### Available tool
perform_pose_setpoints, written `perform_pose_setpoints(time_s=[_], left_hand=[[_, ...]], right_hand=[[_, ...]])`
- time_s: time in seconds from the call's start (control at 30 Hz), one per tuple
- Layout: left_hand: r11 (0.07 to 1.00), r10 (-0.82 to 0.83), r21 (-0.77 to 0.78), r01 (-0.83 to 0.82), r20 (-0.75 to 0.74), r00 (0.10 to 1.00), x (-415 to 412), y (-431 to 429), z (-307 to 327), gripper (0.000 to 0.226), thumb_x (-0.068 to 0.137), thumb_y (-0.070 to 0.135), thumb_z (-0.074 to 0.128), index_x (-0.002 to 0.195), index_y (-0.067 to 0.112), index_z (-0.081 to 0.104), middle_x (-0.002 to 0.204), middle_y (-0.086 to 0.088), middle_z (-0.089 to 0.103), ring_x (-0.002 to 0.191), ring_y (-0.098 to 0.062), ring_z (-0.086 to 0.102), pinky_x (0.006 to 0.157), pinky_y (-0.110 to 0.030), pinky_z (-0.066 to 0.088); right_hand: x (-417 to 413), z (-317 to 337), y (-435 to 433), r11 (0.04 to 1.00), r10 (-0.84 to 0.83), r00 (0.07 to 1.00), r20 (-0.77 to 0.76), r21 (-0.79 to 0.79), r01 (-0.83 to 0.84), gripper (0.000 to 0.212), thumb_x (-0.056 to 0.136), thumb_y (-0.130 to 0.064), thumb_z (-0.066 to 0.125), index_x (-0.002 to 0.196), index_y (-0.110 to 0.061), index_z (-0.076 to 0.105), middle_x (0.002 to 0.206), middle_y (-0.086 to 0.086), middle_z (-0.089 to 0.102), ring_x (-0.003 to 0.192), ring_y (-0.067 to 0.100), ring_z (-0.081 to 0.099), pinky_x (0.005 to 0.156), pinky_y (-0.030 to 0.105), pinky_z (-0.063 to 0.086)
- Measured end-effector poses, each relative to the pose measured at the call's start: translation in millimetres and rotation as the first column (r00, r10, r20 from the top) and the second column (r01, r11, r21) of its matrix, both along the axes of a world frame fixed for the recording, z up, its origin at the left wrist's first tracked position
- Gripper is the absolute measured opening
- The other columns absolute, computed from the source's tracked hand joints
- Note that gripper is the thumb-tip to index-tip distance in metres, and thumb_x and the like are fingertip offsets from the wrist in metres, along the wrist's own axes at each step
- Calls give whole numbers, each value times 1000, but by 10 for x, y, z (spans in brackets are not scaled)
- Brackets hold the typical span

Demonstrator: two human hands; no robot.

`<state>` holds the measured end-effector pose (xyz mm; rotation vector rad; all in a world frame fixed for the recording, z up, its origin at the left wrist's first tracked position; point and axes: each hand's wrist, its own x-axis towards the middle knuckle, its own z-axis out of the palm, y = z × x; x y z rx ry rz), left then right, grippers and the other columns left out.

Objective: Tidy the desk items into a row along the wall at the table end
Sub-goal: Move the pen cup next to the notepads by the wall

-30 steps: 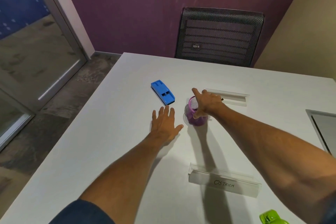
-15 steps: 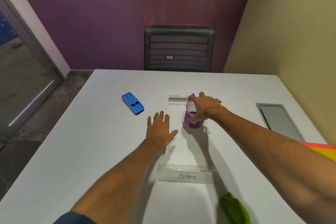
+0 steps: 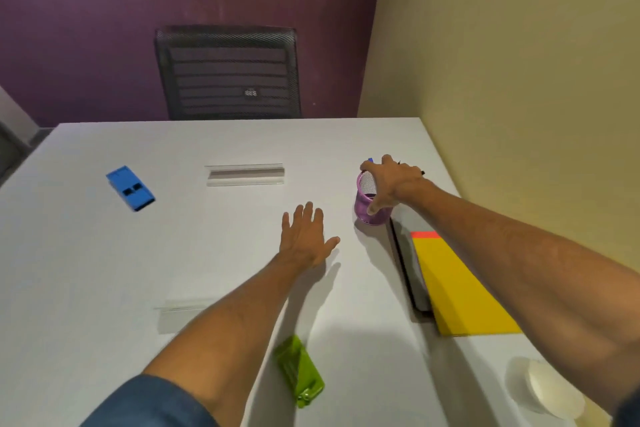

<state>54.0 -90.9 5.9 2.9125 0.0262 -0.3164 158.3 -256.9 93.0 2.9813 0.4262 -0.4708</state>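
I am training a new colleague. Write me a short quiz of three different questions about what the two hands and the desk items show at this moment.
1. True or false: the right hand grips the purple mesh cup at its rim.
2. Which item lies nearest the left hand? A) blue stapler B) green stapler C) purple mesh cup
3. Fill in: the left hand's fingers are ____ and hold nothing.

Key: 1 true; 2 C; 3 spread
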Motion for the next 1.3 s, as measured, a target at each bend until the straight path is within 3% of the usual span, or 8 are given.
perform_pose_setpoints(time_s=[0.43,0.7,0.9,1.03,1.3], left_hand=[[997,-78,-14,78,-1,997,559,-1235,-465,69,101,50,27,155,12,10,163,-12,4,151,-30,4,122,-51,7],[997,-50,-56,48,-33,998,591,-1307,-879,65,101,50,11,155,17,-1,163,-7,-10,150,-30,-11,121,-54,0],[998,-57,21,57,9,998,535,-1282,-1109,66,99,53,6,154,21,-7,162,-5,-15,149,-28,-15,120,-54,-6],[997,-50,63,48,38,998,520,-1285,-1155,75,87,57,-12,154,22,-9,162,-4,-16,149,-28,-16,120,-54,-8],[997,-50,63,46,58,997,524,-1281,-1188,78,85,59,-15,154,23,-9,162,-4,-16,149,-28,-16,120,-54,-8]], right_hand=[[549,-249,-1427,997,-79,997,5,-19,79,104,56,-51,87,140,-33,29,138,11,41,121,39,51,94,52,46],[681,-402,-1807,996,-85,996,10,-38,85,102,57,-46,87,141,-32,30,136,11,42,119,39,52,93,50,47],[736,-459,-1903,994,-66,998,20,-89,68,102,59,-47,87,142,-32,29,136,11,44,122,38,50,93,51,46],[742,-523,-1919,984,-30,999,19,-176,33,104,59,-51,86,143,-31,28,138,12,44,124,38,47,96,52,43],[754,-603,-1927,941,26,999,35,-339,-13,105,60,-60,81,143,-30,24,140,11,46,132,37,34,105,52,31]])
